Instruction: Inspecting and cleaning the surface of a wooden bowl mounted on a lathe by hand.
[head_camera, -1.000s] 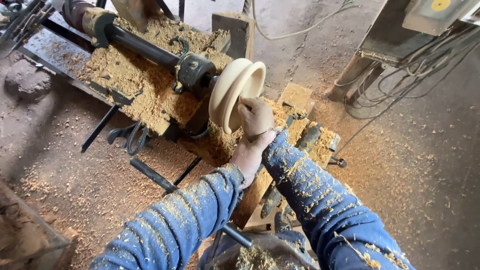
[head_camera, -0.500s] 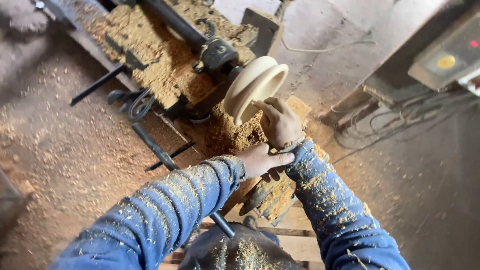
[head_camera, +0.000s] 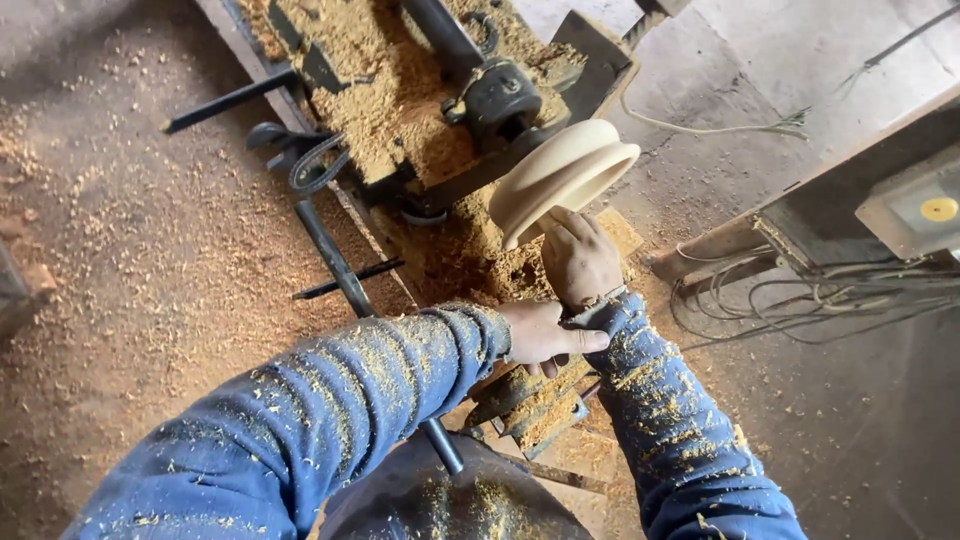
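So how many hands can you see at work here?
2. The right hand rests against the pale wooden disc on the lathe; the left hand sits by the right wrist.

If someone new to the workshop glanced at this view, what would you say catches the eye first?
First comes the pale turned wooden piece, a round grooved form mounted on the lathe near the top centre, with the right hand pressed against its lower edge. Just below, the left hand rests at the right wrist, both blue sleeves flecked with shavings. Sawdust lies heaped over the lathe bed and scattered on the floor.
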